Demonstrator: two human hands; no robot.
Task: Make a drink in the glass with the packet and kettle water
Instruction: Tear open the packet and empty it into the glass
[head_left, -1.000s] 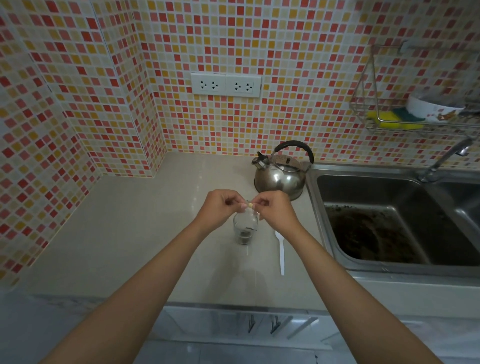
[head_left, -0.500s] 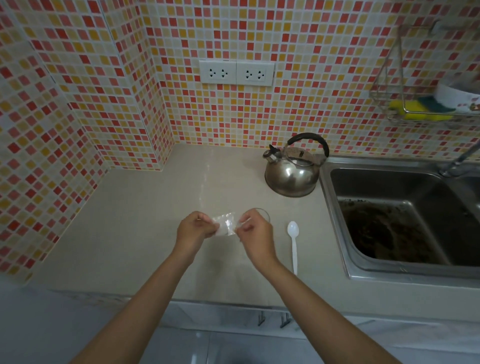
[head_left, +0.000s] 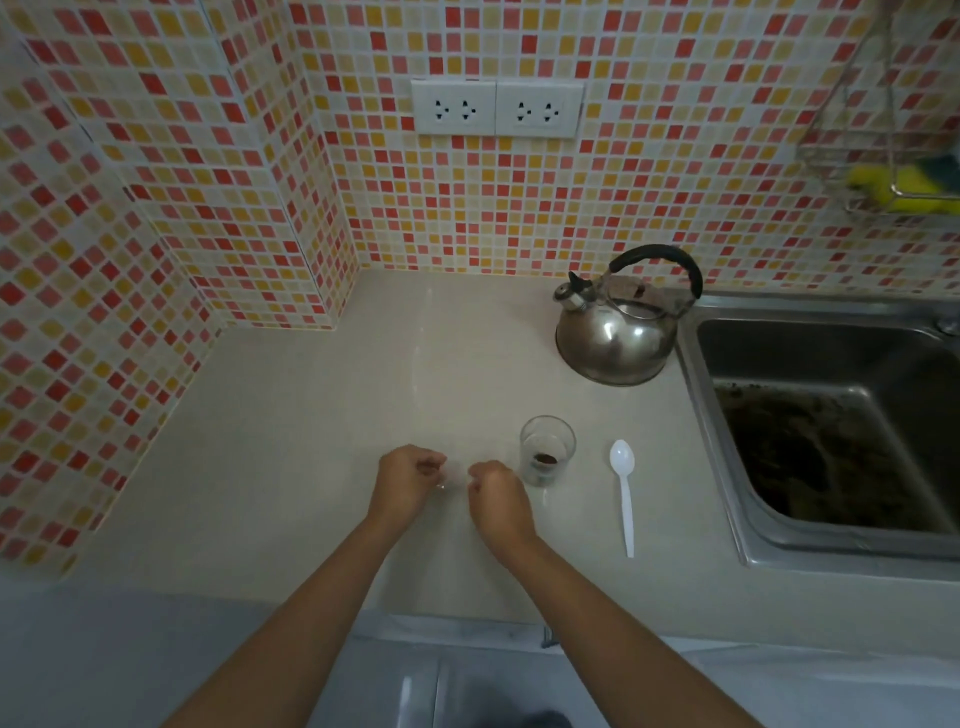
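Item: drink-making, powder stage done.
- Glass (head_left: 548, 450): upright on counter (head_left: 291, 441), brown powder at bottom.
- Packet (head_left: 453, 477): clear, barely visible, low between both hands.
- Left hand (head_left: 408, 480), right hand (head_left: 496, 496): each curled, fingertips pinching packet ends.
- Kettle (head_left: 621, 332): behind glass, untouched.
- Spoon (head_left: 623, 491): right of glass.
Advice: lay packet clear of glass; pour slowly.
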